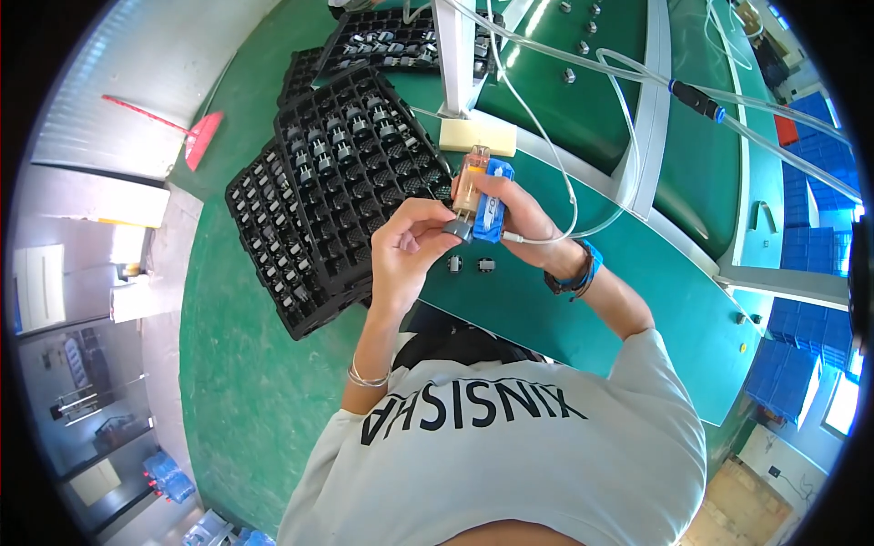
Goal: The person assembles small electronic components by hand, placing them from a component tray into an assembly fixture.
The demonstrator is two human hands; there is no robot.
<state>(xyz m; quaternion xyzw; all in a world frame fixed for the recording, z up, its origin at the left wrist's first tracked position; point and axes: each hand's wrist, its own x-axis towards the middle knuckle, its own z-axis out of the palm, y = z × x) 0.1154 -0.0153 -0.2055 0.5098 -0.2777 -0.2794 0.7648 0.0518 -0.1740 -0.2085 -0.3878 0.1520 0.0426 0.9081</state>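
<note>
My left hand [411,241] pinches a small dark round part [460,229] between thumb and fingers. The part sits at the lower tip of a dispenser tool [481,196], an amber tube clamped in a blue holder. My right hand [521,218] grips that tool, and a clear hose [583,223] runs from its base. Two small dark parts [470,264] lie on the green table [655,300] just below my hands.
Black trays [360,173] full of small parts are stacked to the left, overhanging the table edge. A cream block [478,136] and a white post [452,55] stand behind the tool. Clear hoses [637,77] cross above a green conveyor [583,109]. A red broom [187,132] lies on the floor.
</note>
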